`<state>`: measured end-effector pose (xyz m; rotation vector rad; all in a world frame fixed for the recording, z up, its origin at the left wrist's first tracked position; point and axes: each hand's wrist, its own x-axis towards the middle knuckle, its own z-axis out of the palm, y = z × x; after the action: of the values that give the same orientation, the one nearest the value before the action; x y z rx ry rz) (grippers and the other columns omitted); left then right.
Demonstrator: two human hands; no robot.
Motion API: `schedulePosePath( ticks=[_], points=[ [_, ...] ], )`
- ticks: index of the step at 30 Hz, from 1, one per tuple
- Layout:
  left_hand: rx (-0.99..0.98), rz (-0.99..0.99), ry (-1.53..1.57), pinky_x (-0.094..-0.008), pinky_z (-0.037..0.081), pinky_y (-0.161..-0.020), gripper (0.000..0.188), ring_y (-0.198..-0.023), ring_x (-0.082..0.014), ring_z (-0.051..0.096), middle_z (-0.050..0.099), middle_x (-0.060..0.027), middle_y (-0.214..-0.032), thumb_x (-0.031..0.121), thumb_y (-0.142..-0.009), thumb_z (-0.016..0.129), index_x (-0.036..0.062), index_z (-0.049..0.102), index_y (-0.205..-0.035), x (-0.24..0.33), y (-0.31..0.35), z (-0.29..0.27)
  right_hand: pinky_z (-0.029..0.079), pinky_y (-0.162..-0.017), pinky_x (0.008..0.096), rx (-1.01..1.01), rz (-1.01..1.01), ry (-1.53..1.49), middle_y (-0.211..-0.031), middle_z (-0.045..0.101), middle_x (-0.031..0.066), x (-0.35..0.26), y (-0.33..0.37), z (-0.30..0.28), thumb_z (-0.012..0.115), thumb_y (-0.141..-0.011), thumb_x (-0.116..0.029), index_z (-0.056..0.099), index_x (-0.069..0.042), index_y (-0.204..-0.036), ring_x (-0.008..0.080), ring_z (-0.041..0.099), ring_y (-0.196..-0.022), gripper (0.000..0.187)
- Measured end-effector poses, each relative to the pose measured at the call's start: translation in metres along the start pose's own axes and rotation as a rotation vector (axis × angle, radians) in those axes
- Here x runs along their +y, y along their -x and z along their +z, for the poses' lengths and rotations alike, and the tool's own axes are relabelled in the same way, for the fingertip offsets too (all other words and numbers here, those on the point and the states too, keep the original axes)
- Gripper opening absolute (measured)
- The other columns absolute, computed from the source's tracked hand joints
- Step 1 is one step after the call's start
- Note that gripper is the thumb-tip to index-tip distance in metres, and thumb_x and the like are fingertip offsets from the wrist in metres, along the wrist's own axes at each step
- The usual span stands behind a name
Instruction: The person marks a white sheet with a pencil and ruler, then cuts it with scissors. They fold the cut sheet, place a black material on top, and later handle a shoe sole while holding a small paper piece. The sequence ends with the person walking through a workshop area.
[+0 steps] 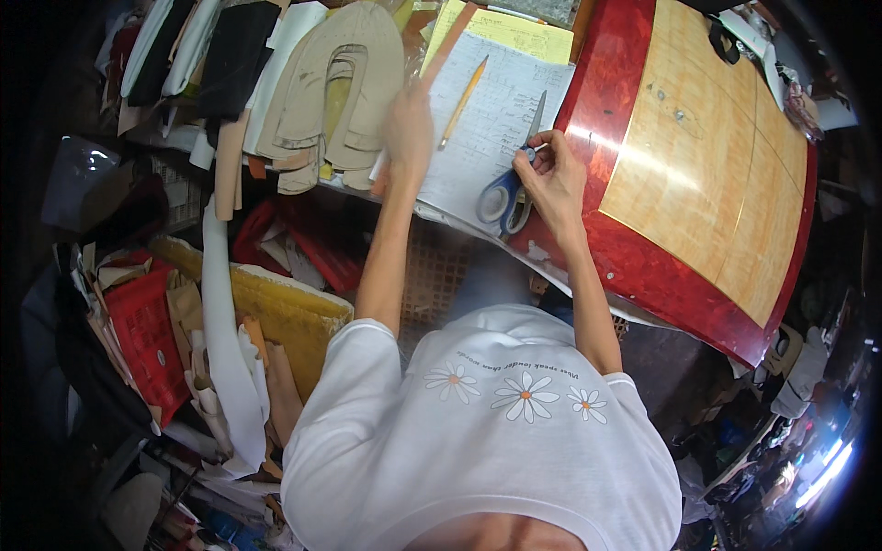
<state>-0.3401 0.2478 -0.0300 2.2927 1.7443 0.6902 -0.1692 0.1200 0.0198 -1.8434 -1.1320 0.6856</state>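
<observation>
My right hand (558,182) has its thumb and fingers closed at the middle of a pair of scissors (500,196) with blue handles. The blades point away from me, over handwritten sheets of paper (478,115). My left hand (409,135) is smeared by motion at the left edge of those sheets. A narrow brown strip (446,45) runs away from its fingers; whether they grip it cannot be made out. Between my hands a yellow pencil (464,101) lies on the paper. Beige U-shaped card pieces (367,55) lie stacked just left of my left hand.
To the right stands a large glossy wooden panel (707,156) with a red border (588,119). Rolls and folded sheets of black and white material (239,60) line the far left. Below them are a red crate (147,344), a yellow board (285,317) and a long white roll (220,340).
</observation>
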Motion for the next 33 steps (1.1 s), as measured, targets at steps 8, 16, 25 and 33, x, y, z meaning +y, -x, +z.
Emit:
schedulePosePath(
  ticks=[8, 16, 25, 33],
  points=[
    [-0.071, 0.077, -0.055, -0.0434, 0.049, -0.072, 0.032, -0.089, -0.0349, 0.060, 0.062, -0.0156, -0.092, 0.005, -0.089, 0.044, 0.0042, 0.053, -0.119, -0.016, -0.003, -0.011, 0.042, -0.052, 0.0201, 0.218, -0.034, -0.262, -0.067, 0.055, 0.0015, 0.038, 0.012, -0.003, 0.069, -0.074, -0.009, 0.058, -0.001, -0.087, 0.0052, 0.048, -0.056, 0.018],
    [0.154, -0.014, 0.126, -0.0426, 0.048, -0.075, 0.039, -0.085, -0.0359, 0.058, 0.059, -0.0178, -0.090, 0.014, -0.086, 0.056, 0.0041, 0.049, -0.124, 0.000, 0.010, -0.018, 0.039, -0.058, 0.0173, 0.194, -0.050, -0.481, -0.078, 0.052, -0.0007, 0.057, 0.007, -0.004, 0.065, -0.082, -0.001, 0.051, -0.004, -0.101, 0.0035, 0.047, -0.066, 0.024],
    [-0.051, -0.049, 0.301, -0.0383, 0.049, -0.067, 0.040, -0.073, -0.0284, 0.063, 0.063, -0.0135, -0.079, 0.025, -0.075, 0.072, -0.0037, 0.061, -0.100, 0.024, 0.024, 0.018, 0.039, -0.058, 0.0169, 0.197, -0.079, -0.516, -0.078, 0.053, -0.0002, 0.057, 0.008, -0.005, 0.065, -0.081, 0.000, 0.051, -0.004, -0.102, 0.0037, 0.048, -0.067, 0.025],
    [-0.156, -0.269, 0.548, -0.0375, 0.049, -0.073, 0.024, -0.084, -0.0355, 0.064, 0.065, -0.0235, -0.086, 0.014, -0.080, 0.063, -0.0064, 0.061, -0.093, 0.035, 0.010, 0.036, 0.039, -0.054, 0.0186, 0.183, -0.091, -0.435, -0.075, 0.053, -0.0005, 0.046, 0.006, -0.005, 0.066, -0.078, -0.002, 0.054, -0.004, -0.097, 0.0040, 0.048, -0.062, 0.023]
  ],
)
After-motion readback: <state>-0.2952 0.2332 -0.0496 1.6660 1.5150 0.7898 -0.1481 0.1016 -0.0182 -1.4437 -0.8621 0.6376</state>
